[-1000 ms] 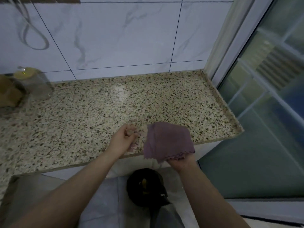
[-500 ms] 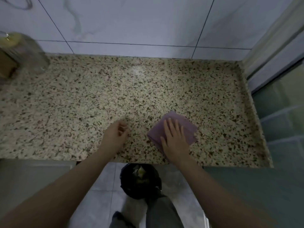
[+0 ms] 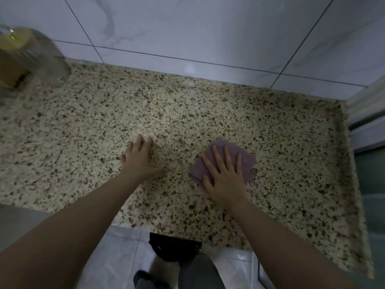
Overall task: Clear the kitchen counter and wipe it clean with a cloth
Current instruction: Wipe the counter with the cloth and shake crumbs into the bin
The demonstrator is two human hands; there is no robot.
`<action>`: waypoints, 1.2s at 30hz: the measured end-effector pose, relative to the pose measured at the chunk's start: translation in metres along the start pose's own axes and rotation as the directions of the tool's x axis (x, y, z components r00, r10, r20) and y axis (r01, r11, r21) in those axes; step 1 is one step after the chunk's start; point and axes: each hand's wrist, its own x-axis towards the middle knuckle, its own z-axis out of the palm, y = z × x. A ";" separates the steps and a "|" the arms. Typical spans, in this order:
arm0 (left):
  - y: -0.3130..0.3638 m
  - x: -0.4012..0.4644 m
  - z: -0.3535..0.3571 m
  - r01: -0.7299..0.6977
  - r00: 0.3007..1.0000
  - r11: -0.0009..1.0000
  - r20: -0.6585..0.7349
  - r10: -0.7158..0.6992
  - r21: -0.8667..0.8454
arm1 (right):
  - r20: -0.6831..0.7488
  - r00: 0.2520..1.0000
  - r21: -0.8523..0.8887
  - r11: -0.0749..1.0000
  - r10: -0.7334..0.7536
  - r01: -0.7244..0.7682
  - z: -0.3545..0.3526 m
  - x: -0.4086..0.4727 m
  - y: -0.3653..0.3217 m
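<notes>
Your right hand [image 3: 226, 178] lies flat on the folded purple cloth [image 3: 245, 161], fingers [image 3: 227, 156] straight and slightly spread, so pressure covers the whole pad for wiping. The cloth sits on the speckled granite desk [image 3: 291, 163], right of centre, nearer the front edge. Left hand [image 3: 138, 161] rests palm-down on bare stone just beside it, fingers straight and close together (likely bracing you). The clear jar with yellowish contents [image 3: 27, 57] sits at the back-left corner, well apart, probably parked outside the wiping area.
</notes>
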 end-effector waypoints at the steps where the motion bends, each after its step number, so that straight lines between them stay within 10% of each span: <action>1: -0.001 0.001 0.001 0.005 1.000 1.000 0.008 -0.005 0.020 | 0.005 1.000 -0.006 1.000 -0.010 0.010 -0.001 0.012 0.004; 20: 0.010 0.012 -0.012 0.007 0.990 0.998 0.140 -0.017 0.069 | 0.071 0.906 -0.063 0.905 -0.417 0.421 -0.032 0.257 0.032; 36: 0.012 0.007 -0.022 0.017 0.987 0.999 0.159 -0.025 0.050 | 0.024 0.933 -0.037 0.932 -0.360 0.361 -0.003 0.065 -0.040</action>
